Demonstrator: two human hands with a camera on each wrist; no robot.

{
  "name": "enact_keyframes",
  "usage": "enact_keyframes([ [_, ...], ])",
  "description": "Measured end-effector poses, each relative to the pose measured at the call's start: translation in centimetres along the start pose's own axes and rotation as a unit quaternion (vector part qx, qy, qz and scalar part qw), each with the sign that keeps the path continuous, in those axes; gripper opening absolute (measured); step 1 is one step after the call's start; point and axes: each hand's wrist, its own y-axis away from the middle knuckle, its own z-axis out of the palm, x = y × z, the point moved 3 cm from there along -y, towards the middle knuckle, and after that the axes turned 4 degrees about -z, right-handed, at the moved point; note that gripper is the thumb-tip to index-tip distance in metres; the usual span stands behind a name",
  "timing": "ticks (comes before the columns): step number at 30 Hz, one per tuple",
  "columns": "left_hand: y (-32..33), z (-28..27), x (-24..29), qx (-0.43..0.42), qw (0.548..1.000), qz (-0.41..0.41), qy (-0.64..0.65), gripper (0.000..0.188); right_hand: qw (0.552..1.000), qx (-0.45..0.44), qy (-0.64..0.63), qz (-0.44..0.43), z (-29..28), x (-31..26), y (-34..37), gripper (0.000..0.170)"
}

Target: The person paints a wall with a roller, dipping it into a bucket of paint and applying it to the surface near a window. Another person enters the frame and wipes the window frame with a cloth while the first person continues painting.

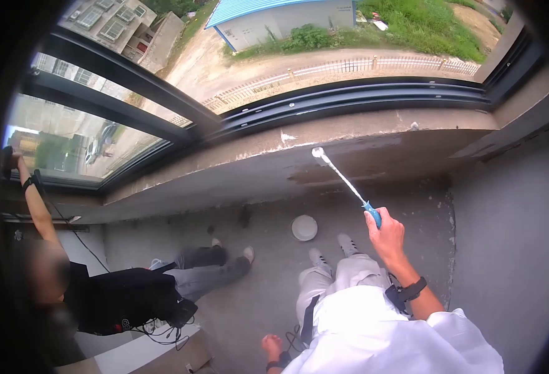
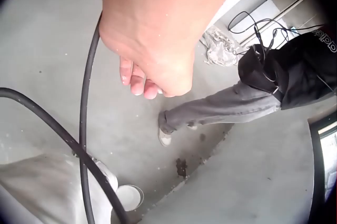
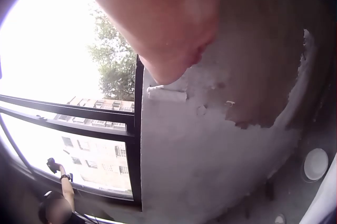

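Observation:
My right hand grips the blue handle of a paint roller. Its whitened rod reaches forward to a small white roller head at the top of the low wall under the window. In the right wrist view the roller head lies along the wall beside the window frame, and the hand hides the handle. Lighter coating surrounds a darker brown patch there. Down by my side hangs my left hand, its fingers loosely curled around nothing.
A round white bucket stands on the grey floor ahead of my feet. To the left, another person in black reaches toward the window glass. Black cables cross near my left hand. The window sill runs above the wall.

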Motion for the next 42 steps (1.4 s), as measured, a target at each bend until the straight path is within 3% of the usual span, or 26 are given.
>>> enact_keyframes([
  [4, -1.1, 4.3, 3.7, 0.01, 1.0, 0.009, -0.014, 0.012, 0.997, 0.046, 0.02, 0.058, -3.0, 3.0, 1.1, 0.026],
  [8, 0.3, 10.9, 10.8, -0.013, 0.995, 0.089, -0.05, 0.012, 0.99, 0.081, 0.041, 0.107, -5.3, 5.6, 2.0, 0.024],
  [11, 2.3, 15.7, 15.5, -0.053, 0.989, 0.131, -0.052, 0.012, 0.989, 0.095, 0.043, 0.103, -6.4, 6.2, 2.0, 0.023],
  [15, 3.3, 19.2, 17.3, -0.087, 0.98, 0.169, -0.058, 0.012, 0.994, 0.065, 0.057, 0.065, -5.6, 5.6, 1.4, 0.022],
  [20, 2.4, 17.8, 15.3, -0.062, 0.985, 0.147, -0.062, 0.012, 1.0, 0.008, 0.019, 0.012, -0.2, 1.5, 0.0, 0.023],
  [27, 4.0, 7.7, 9.0, 0.051, 0.995, 0.087, 0.021, 0.011, 0.994, -0.099, -0.027, -0.043, 7.2, -3.7, -2.4, 0.026],
  [31, 4.1, 2.7, 4.1, 0.113, 0.992, 0.048, 0.026, 0.01, 0.989, -0.12, -0.071, -0.043, 8.7, -5.0, -3.0, 0.028],
  [37, 2.8, 1.5, -0.5, 0.115, 0.993, 0.007, 0.025, 0.013, 0.964, -0.215, -0.138, 0.069, 5.8, -1.1, -2.9, 0.035],
  [38, 2.7, 2.1, -0.4, 0.112, 0.993, 0.006, 0.024, 0.013, 0.962, -0.206, -0.172, 0.049, 6.2, 1.7, -2.3, 0.04],
  [41, 2.0, 4.1, 1.4, 0.09, 0.996, 0.015, 0.019, 0.012, 0.883, -0.298, -0.281, 0.23, 2.7, 4.9, -0.1, 0.045],
  [42, 1.6, 4.9, 2.2, 0.079, 0.996, 0.024, 0.02, 0.012, 0.876, -0.288, -0.29, 0.257, 1.5, 5.4, 0.8, 0.045],
])
